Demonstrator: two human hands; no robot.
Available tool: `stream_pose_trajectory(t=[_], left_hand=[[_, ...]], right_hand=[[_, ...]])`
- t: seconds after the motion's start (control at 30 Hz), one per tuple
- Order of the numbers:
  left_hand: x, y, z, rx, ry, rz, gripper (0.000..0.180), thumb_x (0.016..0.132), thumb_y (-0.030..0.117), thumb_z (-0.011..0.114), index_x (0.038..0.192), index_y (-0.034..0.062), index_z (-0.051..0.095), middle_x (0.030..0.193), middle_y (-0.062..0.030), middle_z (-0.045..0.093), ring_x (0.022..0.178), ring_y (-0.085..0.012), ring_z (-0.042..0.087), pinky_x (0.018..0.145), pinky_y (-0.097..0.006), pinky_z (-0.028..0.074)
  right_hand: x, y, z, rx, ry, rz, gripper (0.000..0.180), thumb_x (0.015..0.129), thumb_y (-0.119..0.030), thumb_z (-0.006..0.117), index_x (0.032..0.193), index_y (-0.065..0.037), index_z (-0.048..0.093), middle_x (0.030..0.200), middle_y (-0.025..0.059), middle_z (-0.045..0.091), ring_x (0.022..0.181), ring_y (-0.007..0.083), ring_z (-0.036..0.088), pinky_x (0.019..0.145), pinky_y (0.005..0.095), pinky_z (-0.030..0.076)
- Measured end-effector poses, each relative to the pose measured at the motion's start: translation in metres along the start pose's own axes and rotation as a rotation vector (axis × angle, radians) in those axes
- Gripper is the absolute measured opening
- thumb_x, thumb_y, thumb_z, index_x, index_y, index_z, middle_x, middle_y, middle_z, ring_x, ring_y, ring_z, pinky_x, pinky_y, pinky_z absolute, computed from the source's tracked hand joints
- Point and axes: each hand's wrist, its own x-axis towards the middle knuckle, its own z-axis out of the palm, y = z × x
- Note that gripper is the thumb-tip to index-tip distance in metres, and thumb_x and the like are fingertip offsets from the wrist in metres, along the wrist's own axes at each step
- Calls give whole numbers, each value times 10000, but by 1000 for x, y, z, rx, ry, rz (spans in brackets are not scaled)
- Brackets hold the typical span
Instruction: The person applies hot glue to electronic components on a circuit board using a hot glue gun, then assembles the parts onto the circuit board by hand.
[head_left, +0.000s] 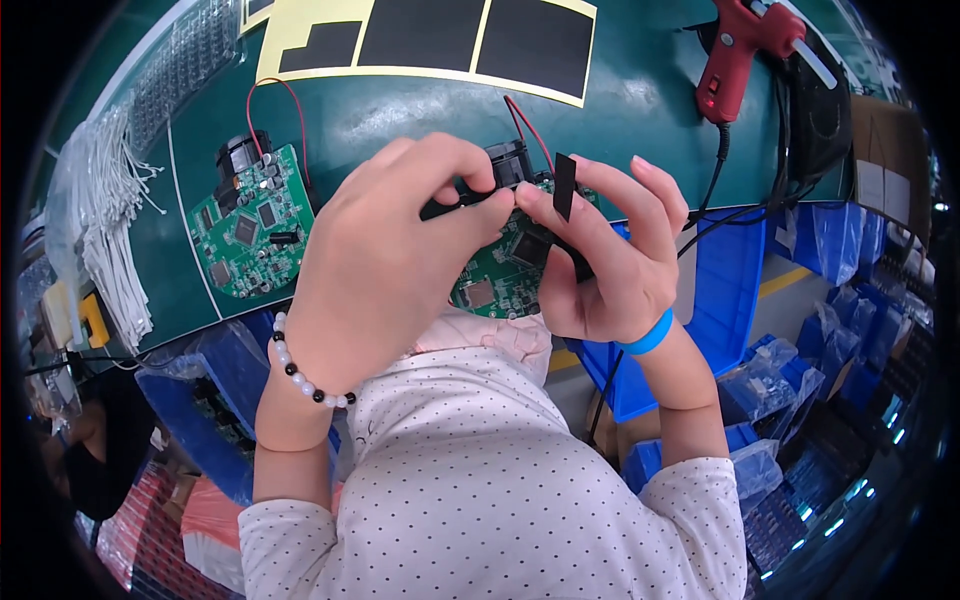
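A green circuit board (480, 287) with a black round part (510, 160) and red and black wires lies in front of me, partly hidden by my hands. My left hand (385, 235) is closed in a pinch over its upper left; what the fingertips grip is mostly covered, though something dark shows beneath the index finger. Fingertips of my right hand (620, 240) meet the left thumb tip. A narrow black strip (565, 187) stands at the right index and middle fingers, crossing the index finger. The right thumb is bent lower down, near the board.
Another green board (253, 230) lies to the left. A yellowish sheet with black patches (420, 37) is at the back. At the back right is a red glue gun (728, 65) with its cable. White cable ties (115, 230) hang at the left; a blue bin (735, 300) stands lower right.
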Motion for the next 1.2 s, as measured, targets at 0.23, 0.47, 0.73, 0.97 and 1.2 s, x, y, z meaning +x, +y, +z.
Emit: stream_pose_trajectory(t=[0.23, 0.47, 0.73, 0.97, 1.2], left_hand=[[-4, -1, 1, 83, -39, 141, 116, 730, 45, 622, 845, 40, 635, 884, -22, 538, 802, -192, 537, 662, -316, 427], [-3, 0, -1, 66, -32, 95, 91, 738, 68, 643, 826, 48, 631, 867, -39, 540, 778, -198, 544, 651, -316, 446], [16, 10, -11, -148, 177, 56, 241, 706, -6, 651, 943, 35, 670, 963, -61, 575, 798, -168, 573, 661, -264, 468], [20, 7, -12, -266, 52, 67, 193, 702, -36, 622, 885, 13, 659, 976, -85, 568, 874, -182, 574, 746, -266, 465], [16, 6, -12, -273, 64, 38, 137, 680, -58, 637, 800, 7, 634, 954, -88, 565, 868, -188, 569, 765, -280, 457]], right_hand=[[0, 2, 0, 37, -15, -29, 410, 593, -48, 553, 995, -5, 622, 844, 77, 677, 948, 287, 595, 926, 448, 366], [-1, 3, 0, 93, -18, 65, 352, 598, -7, 522, 901, -56, 694, 919, 80, 643, 953, 250, 555, 909, 431, 380], [-3, 5, 6, 152, 84, 55, 437, 550, 22, 564, 975, -47, 634, 876, 34, 649, 850, 237, 573, 813, 423, 423], [-1, 3, 6, 162, 105, 56, 425, 555, 26, 564, 967, -54, 632, 832, 28, 652, 839, 228, 568, 816, 409, 416], [1, 1, 6, 158, 118, 77, 424, 568, 41, 553, 975, -57, 622, 825, 27, 661, 829, 222, 568, 824, 405, 410]])
